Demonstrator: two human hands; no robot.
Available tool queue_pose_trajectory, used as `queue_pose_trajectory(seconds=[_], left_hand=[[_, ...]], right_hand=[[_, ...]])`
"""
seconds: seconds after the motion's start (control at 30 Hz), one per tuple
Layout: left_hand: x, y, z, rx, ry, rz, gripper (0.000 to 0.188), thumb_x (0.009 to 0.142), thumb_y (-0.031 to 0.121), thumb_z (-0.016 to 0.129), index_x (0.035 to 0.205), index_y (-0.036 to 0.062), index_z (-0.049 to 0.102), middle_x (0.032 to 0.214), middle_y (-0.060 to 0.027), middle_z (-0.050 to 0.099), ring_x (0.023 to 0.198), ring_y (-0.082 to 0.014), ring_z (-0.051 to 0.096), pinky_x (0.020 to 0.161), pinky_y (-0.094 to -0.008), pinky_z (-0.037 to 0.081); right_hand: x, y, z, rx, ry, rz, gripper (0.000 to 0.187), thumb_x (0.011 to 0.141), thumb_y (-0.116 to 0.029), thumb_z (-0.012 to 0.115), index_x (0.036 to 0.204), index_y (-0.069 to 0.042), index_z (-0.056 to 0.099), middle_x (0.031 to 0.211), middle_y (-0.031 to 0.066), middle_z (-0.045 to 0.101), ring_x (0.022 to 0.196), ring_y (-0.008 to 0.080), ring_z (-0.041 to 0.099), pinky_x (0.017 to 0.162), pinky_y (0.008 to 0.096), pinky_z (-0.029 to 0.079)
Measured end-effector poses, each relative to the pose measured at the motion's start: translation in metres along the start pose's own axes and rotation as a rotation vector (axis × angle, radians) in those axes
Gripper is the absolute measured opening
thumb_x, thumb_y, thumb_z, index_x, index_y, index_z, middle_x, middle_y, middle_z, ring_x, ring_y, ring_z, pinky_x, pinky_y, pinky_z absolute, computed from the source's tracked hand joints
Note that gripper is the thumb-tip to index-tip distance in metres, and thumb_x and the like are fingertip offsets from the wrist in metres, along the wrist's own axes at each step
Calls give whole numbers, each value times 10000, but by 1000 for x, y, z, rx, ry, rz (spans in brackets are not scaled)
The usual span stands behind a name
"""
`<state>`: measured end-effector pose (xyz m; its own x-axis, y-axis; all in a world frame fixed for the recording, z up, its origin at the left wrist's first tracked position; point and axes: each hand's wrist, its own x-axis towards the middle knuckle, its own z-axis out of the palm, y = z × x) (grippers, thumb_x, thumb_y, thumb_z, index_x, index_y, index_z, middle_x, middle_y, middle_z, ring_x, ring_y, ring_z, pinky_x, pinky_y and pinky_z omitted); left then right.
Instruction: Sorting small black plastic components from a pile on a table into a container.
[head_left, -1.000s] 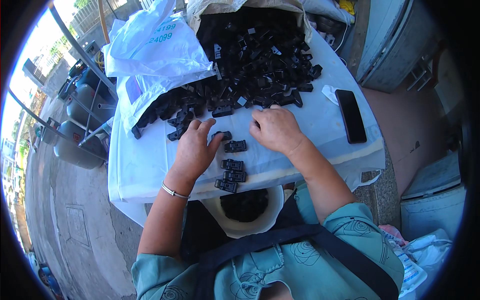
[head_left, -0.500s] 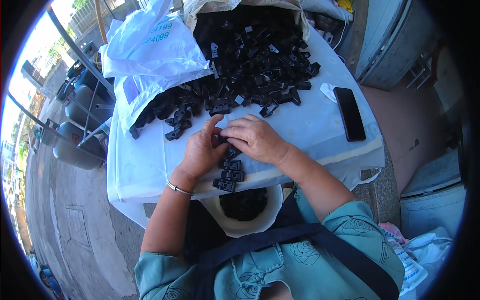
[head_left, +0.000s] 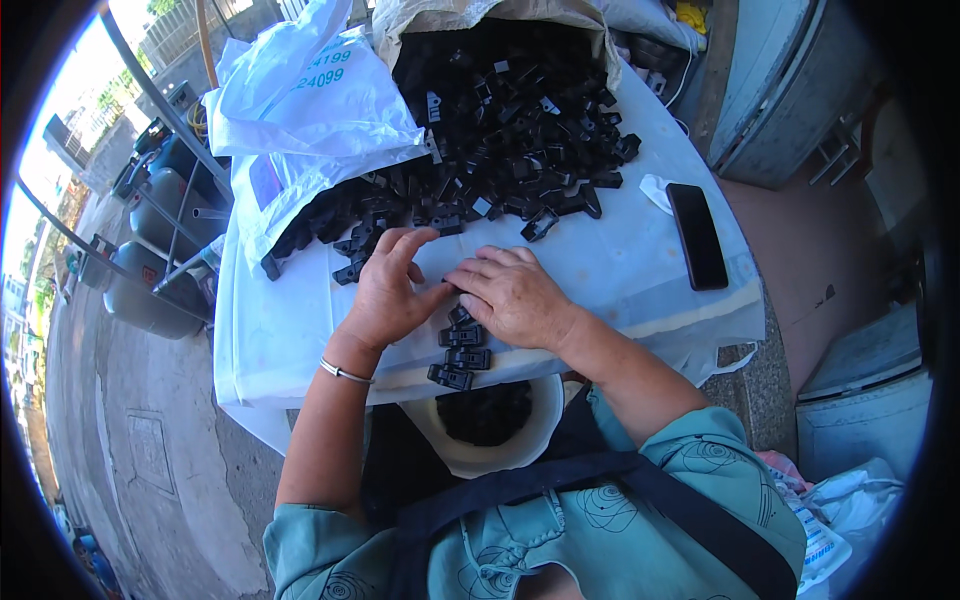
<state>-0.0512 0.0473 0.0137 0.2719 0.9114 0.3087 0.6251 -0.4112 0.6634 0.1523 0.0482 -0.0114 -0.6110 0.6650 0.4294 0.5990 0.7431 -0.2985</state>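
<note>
A: Where do we find the two hands?

B: Near each other over the surface (head_left: pixel 620 290). We see the left hand (head_left: pixel 388 295) half open, its index finger and thumb spread, the thumb tip reaching the fingertips of the right hand (head_left: pixel 515 300).

A: And that right one, how do we read it?

B: Palm down, fingers together and bent slightly. The meeting point of the fingertips is mostly covered, so we cannot tell whether either hand has hold of a part.

A: Where are the black parts, then?

B: We have a short row of black parts (head_left: pixel 464 358) running from just below the fingertips toward the near edge, the nearest ones touching or almost so. Beyond the hands we see a large heap of black parts (head_left: pixel 520 150), spilling from a tan sack (head_left: pixel 445 14) and partly covered on the left by a white plastic bag (head_left: pixel 300 115). One loose part (head_left: pixel 540 224) lies at the heap's near edge.

A: What else do we have around?

B: To the right, a dark phone (head_left: pixel 697 237) lies beside a crumpled white tissue (head_left: pixel 655 190). Below the near edge we see a pale bucket (head_left: pixel 550 425) with more black pieces (head_left: pixel 485 412) inside.
</note>
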Motion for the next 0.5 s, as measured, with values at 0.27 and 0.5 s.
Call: queue_pose_trajectory(seconds=[0.27,0.5], left_hand=[[19,3,-19,89,-8,-79,475,744,97,719,1201,89,590,1247,-124,522,801,-172,616,697,-284,526],[46,-27,6,446,191,78,227,818,40,613,1044,49,638,1084,-173,601,858,-360,642,751,-428,529]], right_hand=[[6,2,-12,227,-10,42,305,909,-212,584,1168,-62,640,1161,133,629,1049,300,611,907,405,462],[52,15,16,85,198,195,199,891,-152,594,1055,-52,644,1044,126,612,860,326,638,742,403,534]])
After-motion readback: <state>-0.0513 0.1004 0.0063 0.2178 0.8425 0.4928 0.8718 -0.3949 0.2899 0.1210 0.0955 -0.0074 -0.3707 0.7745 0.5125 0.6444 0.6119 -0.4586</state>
